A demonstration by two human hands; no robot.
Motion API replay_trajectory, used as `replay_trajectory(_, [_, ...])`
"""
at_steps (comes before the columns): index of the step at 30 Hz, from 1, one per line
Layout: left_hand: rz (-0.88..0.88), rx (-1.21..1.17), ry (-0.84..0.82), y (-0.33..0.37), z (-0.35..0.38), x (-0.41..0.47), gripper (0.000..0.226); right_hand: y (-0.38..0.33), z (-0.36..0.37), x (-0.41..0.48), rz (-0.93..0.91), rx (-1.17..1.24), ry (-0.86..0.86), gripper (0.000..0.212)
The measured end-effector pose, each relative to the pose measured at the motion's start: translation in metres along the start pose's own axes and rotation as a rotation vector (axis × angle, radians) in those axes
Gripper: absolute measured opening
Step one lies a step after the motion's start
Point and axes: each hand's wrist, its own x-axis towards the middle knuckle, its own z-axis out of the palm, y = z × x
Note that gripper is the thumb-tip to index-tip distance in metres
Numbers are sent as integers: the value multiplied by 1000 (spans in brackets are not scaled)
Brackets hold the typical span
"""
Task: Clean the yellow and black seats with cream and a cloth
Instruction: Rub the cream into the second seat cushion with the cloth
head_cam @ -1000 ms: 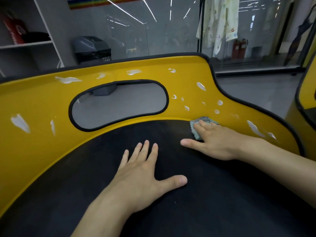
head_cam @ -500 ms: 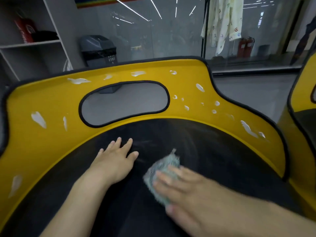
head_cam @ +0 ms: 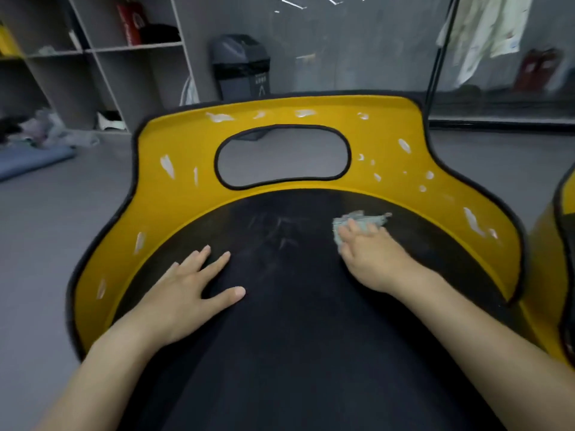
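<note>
Head view — A: Why does the left hand [head_cam: 186, 287] lie like this, with the fingers spread wide and straight?

B: It holds nothing. It rests flat on the black seat pad [head_cam: 295, 337]. I think it supports the body while the person leans over, and perhaps it keeps the seat steady.

A: And the right hand [head_cam: 370, 253]?

B: Its fingers are also stretched, not curled. They press the grey-green cloth [head_cam: 361, 220] down on the pad. The cloth is under the fingertips and shows a little beyond them, toward the yellow shell [head_cam: 186, 219]. A flat hand gives pressure over a wide area, so it suits wiping.

A: Where is the cream [head_cam: 167, 165]?

B: It sits in white dabs on the yellow shell, all beyond both hands. Some are to the outside of the left hand, several are past the right hand near the cloth, and others are along the top above the oval opening [head_cam: 283, 157]. They are not yet spread. Between the two hands the pad has pale streaks [head_cam: 280, 228], maybe thin cream.

A: So what comes next?

B: In my judgement the pad is being wiped and the shell waits. The cloth is near the dabs on the right hand's side, so that is the natural place to continue. A second seat [head_cam: 543, 275] shows only its edge, outside the right arm.
</note>
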Motion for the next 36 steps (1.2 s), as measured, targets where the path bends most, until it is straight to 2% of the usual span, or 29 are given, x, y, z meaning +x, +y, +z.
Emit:
replay_trajectory(5, [-47,40,160,-7,15,-12,101,-127,-3,9,-384,56,-22,52])
replay_trajectory(8, [-50,71,219,-9,20,-11,102,-125,-2,9,-466,127,-42,52])
replay_trajectory(10, [-55,73,232,-9,22,-11,100,-88,3,24,-392,89,25,49])
replay_trajectory(14, [-63,99,244,-9,26,-7,103,5,5,61,22,91,-50,45])
replay_trajectory(16, [-66,111,246,-9,26,-7,103,3,4,67,69,89,-36,42])
replay_trajectory(18, [-71,117,248,-8,26,-7,105,-39,5,63,-53,32,28,40])
replay_trajectory(20, [-73,127,244,-7,25,-7,105,-95,7,50,-280,-13,83,44])
replay_trajectory(22, [-72,129,246,-8,25,-7,105,-139,4,36,-450,25,60,50])
replay_trajectory(25, [-71,130,244,-8,26,-7,103,-150,0,29,-508,139,-50,52])
replay_trajectory(27, [-75,129,235,-8,24,-7,105,-126,3,35,-523,87,31,49])
replay_trajectory(29, [-77,113,237,-8,24,-9,105,-89,5,51,-410,-18,71,47])
replay_trajectory(33, [-78,119,253,-6,25,-8,106,8,0,83,76,90,-53,44])
replay_trajectory(35, [-82,122,264,-5,25,-8,105,11,-3,88,135,91,-55,43])
replay_trajectory(36, [-86,119,266,-5,26,-8,105,-7,-2,87,75,40,-20,41])
